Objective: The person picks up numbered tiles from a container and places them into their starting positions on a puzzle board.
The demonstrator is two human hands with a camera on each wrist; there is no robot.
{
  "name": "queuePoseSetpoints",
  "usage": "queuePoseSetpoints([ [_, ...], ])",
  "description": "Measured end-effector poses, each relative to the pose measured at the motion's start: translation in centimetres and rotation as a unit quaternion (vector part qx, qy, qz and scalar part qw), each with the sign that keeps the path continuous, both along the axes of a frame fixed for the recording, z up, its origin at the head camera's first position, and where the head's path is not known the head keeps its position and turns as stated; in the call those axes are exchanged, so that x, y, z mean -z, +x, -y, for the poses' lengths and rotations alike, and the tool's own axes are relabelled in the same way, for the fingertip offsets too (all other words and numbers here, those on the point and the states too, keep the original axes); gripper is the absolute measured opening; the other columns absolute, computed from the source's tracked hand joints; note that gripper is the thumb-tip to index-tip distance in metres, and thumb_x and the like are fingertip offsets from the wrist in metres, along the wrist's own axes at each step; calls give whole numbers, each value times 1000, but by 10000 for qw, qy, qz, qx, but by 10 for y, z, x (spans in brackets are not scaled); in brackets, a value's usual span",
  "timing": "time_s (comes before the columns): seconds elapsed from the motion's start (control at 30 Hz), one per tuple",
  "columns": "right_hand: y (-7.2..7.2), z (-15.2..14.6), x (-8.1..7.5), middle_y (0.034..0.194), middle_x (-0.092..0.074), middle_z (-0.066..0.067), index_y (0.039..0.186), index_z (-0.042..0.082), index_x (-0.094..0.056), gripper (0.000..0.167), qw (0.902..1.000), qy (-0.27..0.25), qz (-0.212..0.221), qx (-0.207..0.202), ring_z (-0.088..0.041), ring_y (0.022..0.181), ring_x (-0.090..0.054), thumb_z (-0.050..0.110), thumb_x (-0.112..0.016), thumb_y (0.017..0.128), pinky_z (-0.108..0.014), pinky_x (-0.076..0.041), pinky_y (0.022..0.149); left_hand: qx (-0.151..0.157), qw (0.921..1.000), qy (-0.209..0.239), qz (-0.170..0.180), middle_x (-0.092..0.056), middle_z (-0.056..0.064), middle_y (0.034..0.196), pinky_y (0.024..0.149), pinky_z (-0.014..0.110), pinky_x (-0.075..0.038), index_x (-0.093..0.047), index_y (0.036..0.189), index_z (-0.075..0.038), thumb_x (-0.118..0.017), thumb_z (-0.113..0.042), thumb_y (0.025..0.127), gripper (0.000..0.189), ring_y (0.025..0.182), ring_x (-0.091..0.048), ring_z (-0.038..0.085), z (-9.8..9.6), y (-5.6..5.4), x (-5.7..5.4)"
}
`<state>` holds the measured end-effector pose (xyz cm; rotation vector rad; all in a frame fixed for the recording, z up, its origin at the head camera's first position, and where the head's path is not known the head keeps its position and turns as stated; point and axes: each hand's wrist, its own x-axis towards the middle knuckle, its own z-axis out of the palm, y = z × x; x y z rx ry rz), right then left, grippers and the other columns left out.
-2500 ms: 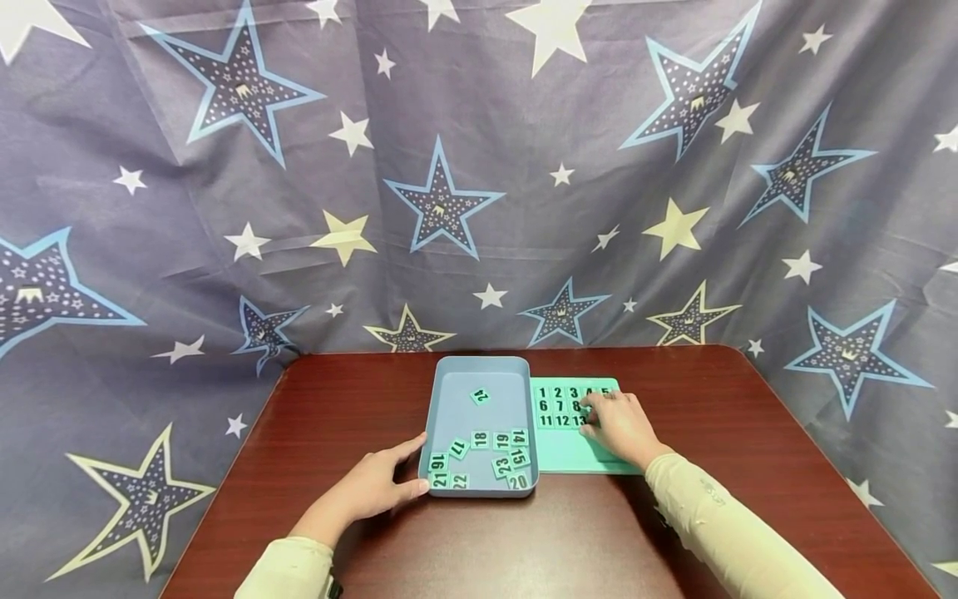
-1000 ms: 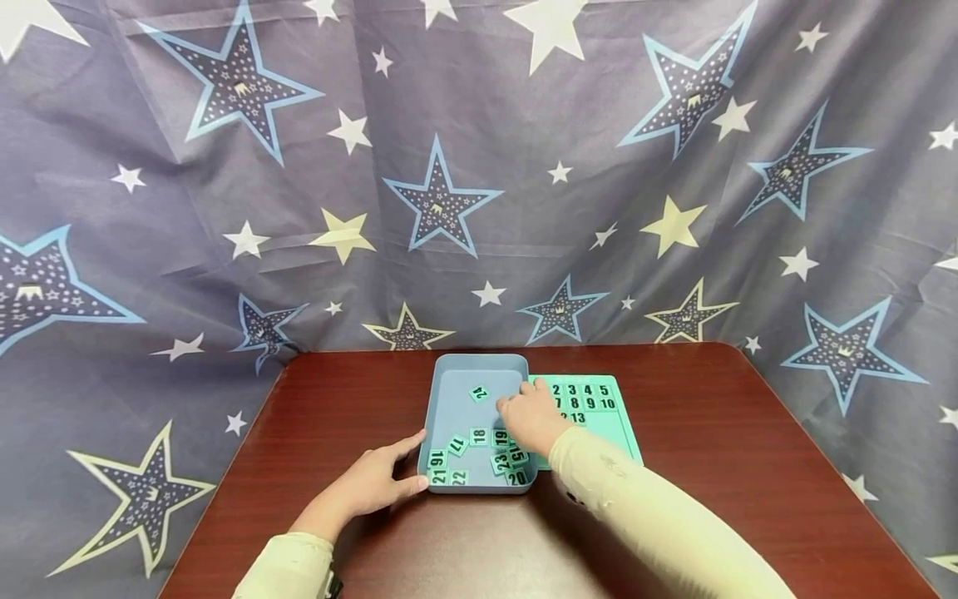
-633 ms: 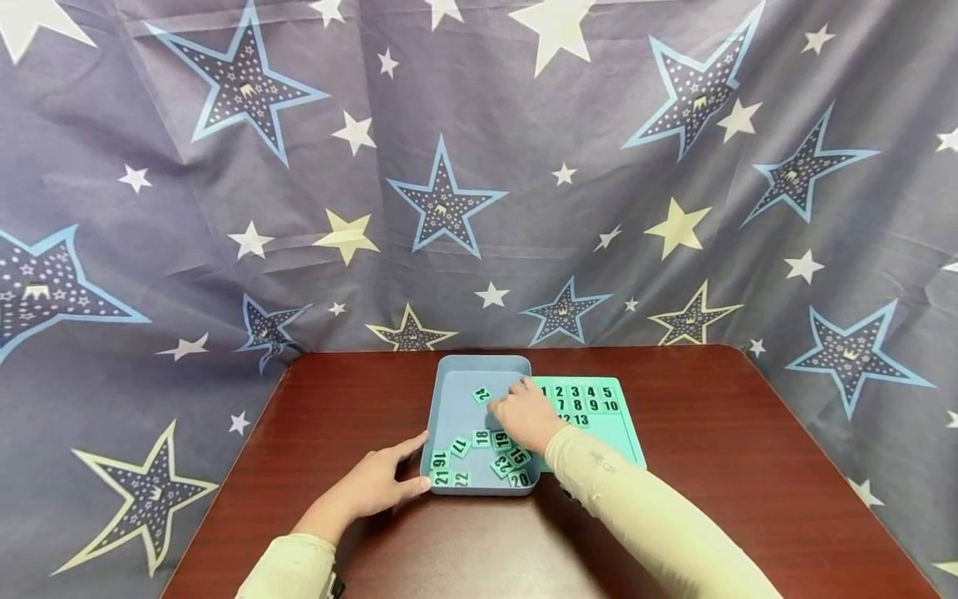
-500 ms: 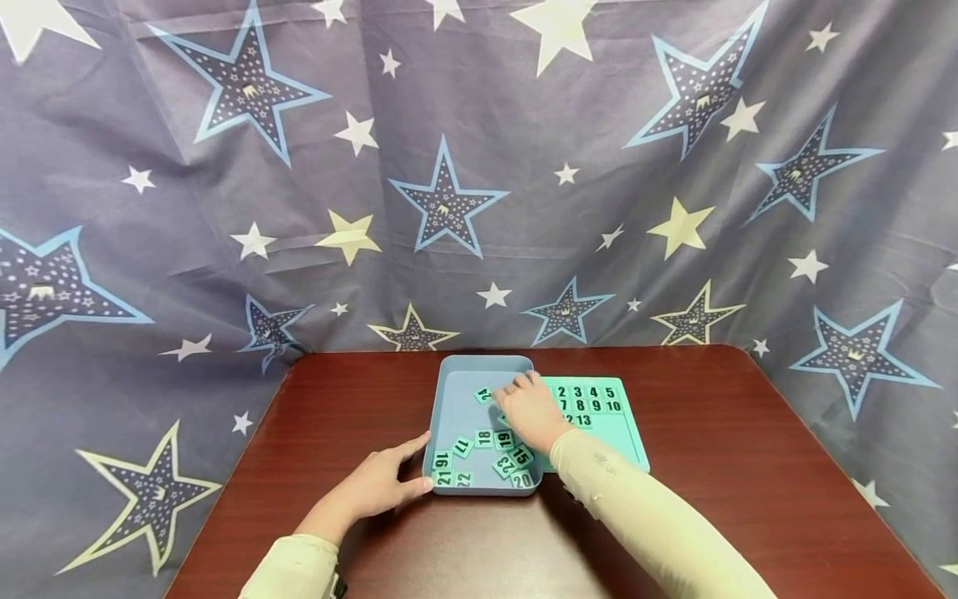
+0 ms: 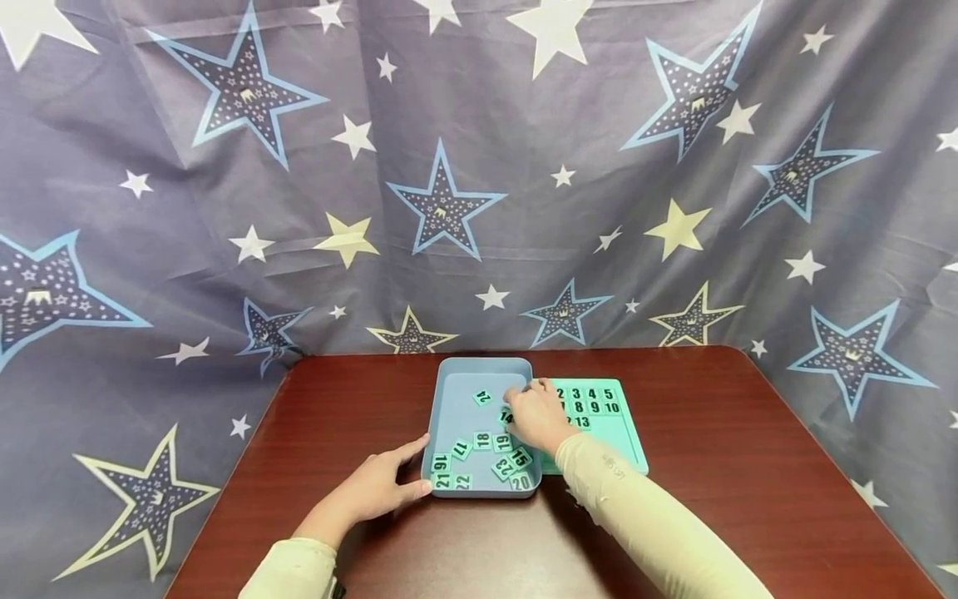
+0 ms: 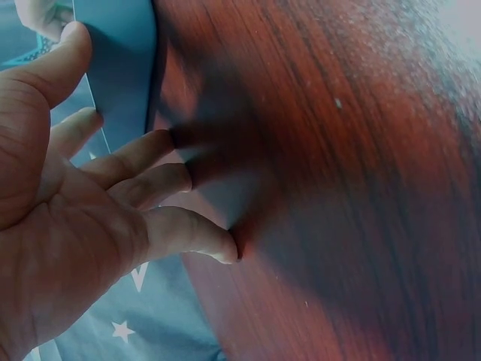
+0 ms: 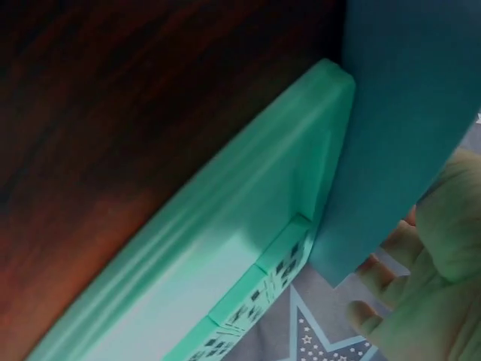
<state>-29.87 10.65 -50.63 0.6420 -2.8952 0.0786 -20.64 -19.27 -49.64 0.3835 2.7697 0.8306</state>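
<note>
My right hand (image 5: 537, 418) is over the right side of the blue-grey tray (image 5: 458, 401), pinching the number tile 14 (image 5: 506, 418) between thumb and fingers. My left hand (image 5: 368, 487) has its fingers extended against the tray's left wall, thumb by the front corner; the left wrist view shows the thumb (image 6: 64, 64) at the tray's wall. Loose number tiles lie in the tray, among them 15 (image 5: 520, 457), 19 (image 5: 502, 443) and 24 (image 5: 482, 398). Beside the tray, the green number board (image 5: 602, 449) bears rows of tiles up to 13 (image 5: 582, 423); my right hand and sleeve hide part of it.
The tray and board stand side by side on a reddish-brown wooden table (image 5: 359, 399). Behind it hangs a grey curtain (image 5: 486, 258) with stars. In the right wrist view the tray's wall (image 7: 406, 135) rises right beside the board's edge.
My right hand has moved left from the board into the tray and picked up tile 14. Tiles 15 and 23 have shifted and turned a little. The left hand has stayed at the tray.
</note>
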Motion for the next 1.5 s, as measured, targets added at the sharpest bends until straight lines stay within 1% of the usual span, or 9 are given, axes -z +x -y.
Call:
queuePoseSetpoints([
  [0.13,2,-4,-1,102,-82,-2,128,13,-74,46,9984,-513,15,-224,-35,120,-67,27,-90,87,-58,-42,118,9,10000,18,8,-59,16,157,117,58,-47,-46,164,-24,-83,-43,94,81,142,-59,32,1,1,1],
  [0.23,5,-12,-8,101,-81,-4,129,10,-71,47,9928,-1126,24,-419,-39,120,-66,20,-90,87,-59,-42,115,-5,10000,27,18,-59,16,157,117,58,-47,-46,164,-24,-82,-43,94,81,143,-59,33,0,1,1],
  [0.3,7,-21,-16,103,-80,-5,129,8,-69,49,9873,-1486,-45,-567,-40,117,-68,15,-91,86,-59,-45,112,-17,10000,40,21,-59,16,156,116,58,-47,-46,164,-24,-83,-43,94,81,136,-62,30,0,1,0],
  [0.47,14,-63,-34,106,-81,-9,137,5,-63,57,9792,-1915,-55,-669,-38,113,-70,12,-90,87,-56,-56,100,-23,10000,-7,-13,-60,17,155,115,58,-48,-46,164,-24,-82,-43,94,81,129,-64,28,0,1,-3],
  [0.53,15,-87,-37,107,-81,-9,139,4,-61,59,9787,-1964,-87,-584,-38,112,-71,12,-89,88,-56,-57,98,-25,10000,-30,-30,-59,17,156,116,58,-47,-46,164,-24,-82,-43,95,80,133,-63,28,1,1,-4],
  [0.7,17,-142,-29,104,-82,-9,135,2,-63,59,9842,-1728,-358,-176,-41,110,-72,7,-90,83,-59,-54,98,-3,10000,-18,-60,-59,18,157,116,59,-47,-46,164,-23,-82,-43,95,81,138,-61,32,4,0,-5],
  [0.83,19,-165,-13,100,-83,-7,130,2,-66,57,9896,-1368,-421,-107,-42,108,-72,5,-91,80,-59,-54,95,-5,10000,-21,-46,-58,18,158,117,60,-46,-45,165,-23,-81,-43,95,81,144,-58,35,6,0,-4],
  [1.07,22,-168,6,97,-82,-3,127,4,-69,54,9928,-986,-606,-294,-40,104,-71,4,-92,78,-59,-53,96,47,10000,27,-34,-58,16,158,118,60,-46,-46,165,-24,-81,-44,95,81,144,-57,34,5,-2,-1],
  [1.5,23,-164,14,98,-82,-4,127,6,-70,55,9935,-911,-663,-180,-39,103,-70,6,-94,77,-56,-53,96,33,10000,41,13,-58,16,158,119,59,-45,-45,165,-24,-81,-44,95,80,146,-56,34,0,-1,1],
])
